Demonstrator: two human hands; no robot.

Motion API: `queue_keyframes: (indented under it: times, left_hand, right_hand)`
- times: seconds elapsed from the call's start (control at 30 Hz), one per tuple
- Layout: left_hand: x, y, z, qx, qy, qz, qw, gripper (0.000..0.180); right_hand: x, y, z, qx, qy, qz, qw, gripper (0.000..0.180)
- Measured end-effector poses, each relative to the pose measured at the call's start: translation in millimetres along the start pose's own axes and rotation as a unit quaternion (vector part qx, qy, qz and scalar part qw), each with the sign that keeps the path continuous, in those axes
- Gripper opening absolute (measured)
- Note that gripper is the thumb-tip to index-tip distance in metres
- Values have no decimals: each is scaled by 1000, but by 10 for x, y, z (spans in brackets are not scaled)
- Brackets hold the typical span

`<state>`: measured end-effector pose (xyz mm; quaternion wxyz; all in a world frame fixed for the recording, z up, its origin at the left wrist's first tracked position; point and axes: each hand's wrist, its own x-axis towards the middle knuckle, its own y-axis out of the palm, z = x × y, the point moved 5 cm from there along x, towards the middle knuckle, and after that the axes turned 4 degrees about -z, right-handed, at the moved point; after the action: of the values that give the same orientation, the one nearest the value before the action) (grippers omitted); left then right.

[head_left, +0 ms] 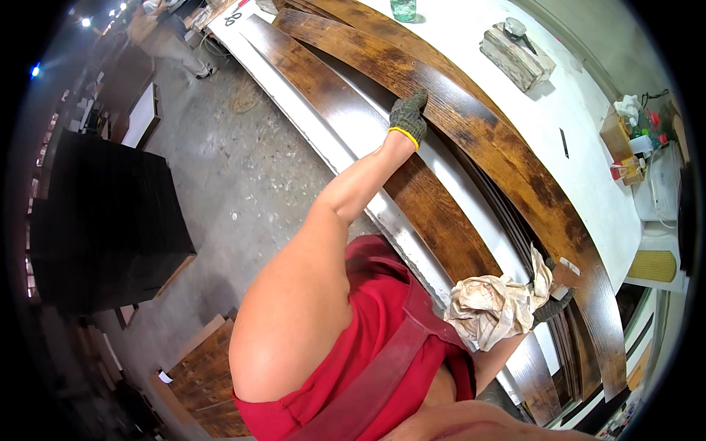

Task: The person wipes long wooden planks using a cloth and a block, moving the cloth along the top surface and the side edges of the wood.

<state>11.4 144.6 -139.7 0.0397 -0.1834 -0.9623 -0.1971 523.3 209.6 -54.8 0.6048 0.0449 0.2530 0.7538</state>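
Observation:
A long, dark-stained wooden board (507, 147) with a glossy, mottled brown grain lies across the white table. My left hand (409, 116), in a grey knit glove with a yellow cuff, grips its near edge. At the lower right, my right hand (557, 303), also gloved, is closed on a crumpled off-white rag (491, 309), which hides much of it. A small brown piece with a pale patch (566, 273) shows at its fingers, over the board; its kind is unclear. Closer to me lies a narrower stained board (441, 213).
More stained boards (507, 213) are stacked beneath the long one. On the white table (540, 121) are a stone-like block (517, 57), a green glass (403, 9) and scissors (233, 18). Bottles and a box (616, 134) stand far right. A black stack (110, 220) occupies the left floor.

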Motion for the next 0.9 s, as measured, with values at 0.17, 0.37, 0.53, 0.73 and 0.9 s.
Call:
queue_keyframes:
  times: [0.17,0.37,0.53,0.73,0.9]
  left_hand:
    - [-240,338,-728,-16,-51,8,999,30]
    - [25,373,-763,-30,-93,62,993,24]
    - [167,508,-1085,-48,-180,98,978,13]
    - [296,480,-1222,-35,-340,115,933,23]
    - [406,238,-1282,150,-297,223,916,31]
  right_hand:
    - [-8,-55,24,-5,-5,-20,1000,52]
    - [-48,-52,66,-9,-4,-24,1000,50]
    - [-82,-118,138,-13,-6,-36,999,48]
    - [-128,-142,187,-18,-10,-50,999,45]
    - [-206,-162,205,-15,-13,-57,998,43]
